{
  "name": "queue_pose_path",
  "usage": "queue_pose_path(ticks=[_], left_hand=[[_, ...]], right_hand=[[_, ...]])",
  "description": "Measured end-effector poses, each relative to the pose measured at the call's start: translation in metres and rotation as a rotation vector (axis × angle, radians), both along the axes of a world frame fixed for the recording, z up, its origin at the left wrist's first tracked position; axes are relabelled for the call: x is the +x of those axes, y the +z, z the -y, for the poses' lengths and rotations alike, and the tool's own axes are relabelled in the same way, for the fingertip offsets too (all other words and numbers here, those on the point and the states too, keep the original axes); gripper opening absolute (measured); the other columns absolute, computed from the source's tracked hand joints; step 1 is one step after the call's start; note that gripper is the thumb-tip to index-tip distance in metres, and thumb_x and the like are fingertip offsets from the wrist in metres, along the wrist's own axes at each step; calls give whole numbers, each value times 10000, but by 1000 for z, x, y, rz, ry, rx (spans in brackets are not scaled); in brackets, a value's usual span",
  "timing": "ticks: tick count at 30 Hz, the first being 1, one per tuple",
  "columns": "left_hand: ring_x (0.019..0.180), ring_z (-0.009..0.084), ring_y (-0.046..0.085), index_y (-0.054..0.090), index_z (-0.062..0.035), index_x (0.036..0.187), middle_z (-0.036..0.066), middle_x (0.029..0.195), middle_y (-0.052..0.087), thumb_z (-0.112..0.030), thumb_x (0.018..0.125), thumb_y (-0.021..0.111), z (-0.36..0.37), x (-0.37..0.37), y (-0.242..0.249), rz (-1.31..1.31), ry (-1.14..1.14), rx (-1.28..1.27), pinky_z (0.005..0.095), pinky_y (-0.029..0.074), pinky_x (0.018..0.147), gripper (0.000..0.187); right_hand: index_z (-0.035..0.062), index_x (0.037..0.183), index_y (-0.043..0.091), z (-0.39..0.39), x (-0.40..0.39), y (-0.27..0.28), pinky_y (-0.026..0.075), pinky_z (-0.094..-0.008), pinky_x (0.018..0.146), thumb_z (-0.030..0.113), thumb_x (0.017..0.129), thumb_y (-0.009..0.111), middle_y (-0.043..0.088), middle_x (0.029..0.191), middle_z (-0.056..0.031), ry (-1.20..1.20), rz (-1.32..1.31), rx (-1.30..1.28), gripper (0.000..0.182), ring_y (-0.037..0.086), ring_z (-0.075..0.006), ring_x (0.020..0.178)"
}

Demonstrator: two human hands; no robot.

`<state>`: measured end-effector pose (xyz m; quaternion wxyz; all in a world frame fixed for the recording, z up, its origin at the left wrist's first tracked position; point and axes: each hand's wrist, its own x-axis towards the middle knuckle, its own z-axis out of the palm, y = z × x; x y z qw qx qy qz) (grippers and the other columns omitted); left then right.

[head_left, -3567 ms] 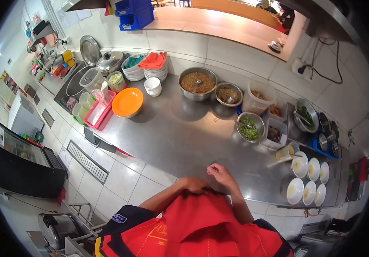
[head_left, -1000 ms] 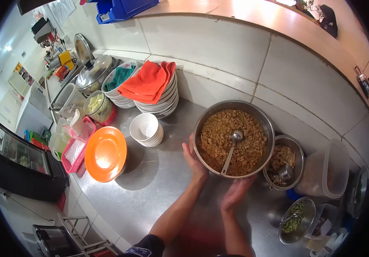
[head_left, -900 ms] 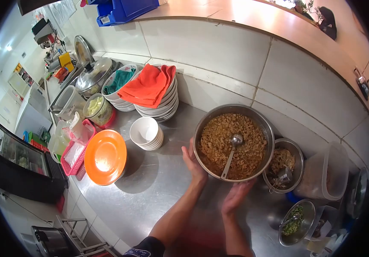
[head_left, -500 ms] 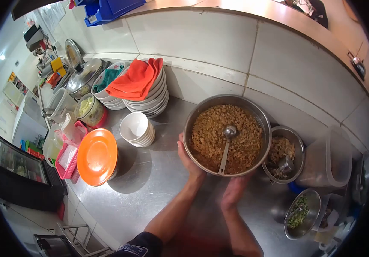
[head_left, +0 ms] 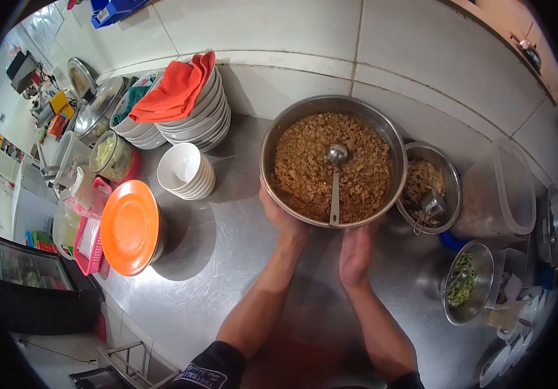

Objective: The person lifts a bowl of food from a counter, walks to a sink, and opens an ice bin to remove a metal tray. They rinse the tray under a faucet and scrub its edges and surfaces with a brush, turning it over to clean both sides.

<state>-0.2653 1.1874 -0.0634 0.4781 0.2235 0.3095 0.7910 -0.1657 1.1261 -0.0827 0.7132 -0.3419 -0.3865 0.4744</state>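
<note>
Nr wall (head_left: 279,29), lg bowl (head_left: 332,106), L hand (head_left: 283,219), R hand (head_left: 356,255) at rim — apart

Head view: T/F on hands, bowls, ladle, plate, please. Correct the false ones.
1. The left hand and right hand are both at the large metal bowl. True.
2. The right hand holds the ladle. False: it rests in the brown food.
3. A red cloth lies on stacked white bowls. True.
4. The orange plate is image-right of the large metal bowl. False: it's image-left.
</note>
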Motion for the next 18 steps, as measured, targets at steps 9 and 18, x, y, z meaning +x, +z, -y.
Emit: queue_pose_path(ticks=[9, 18], left_hand=[[1157, 210, 554, 476, -47, 1309, 105, 1266, 560, -394, 1037, 274, 0, 1, 2, 55, -13, -11, 356, 453, 985, 485], [1026, 212, 616, 525, 0, 1224, 126, 1152, 609, -361, 1015, 331, -2, 5, -9, -113, 182, 5, 329, 521, 867, 460]], right_hand=[[128, 1548, 102, 4, 1, -9, 138, -407, 1192, 279, 1016, 354, 171, 1588, -48, 9, -1, -3, 607, 185, -211, 1461], [116, 1556, 18, 0, 0, -6, 111, -376, 1195, 241, 1012, 365, 97, 1602, -50, -29, 48, -28, 657, 127, -192, 1468]])
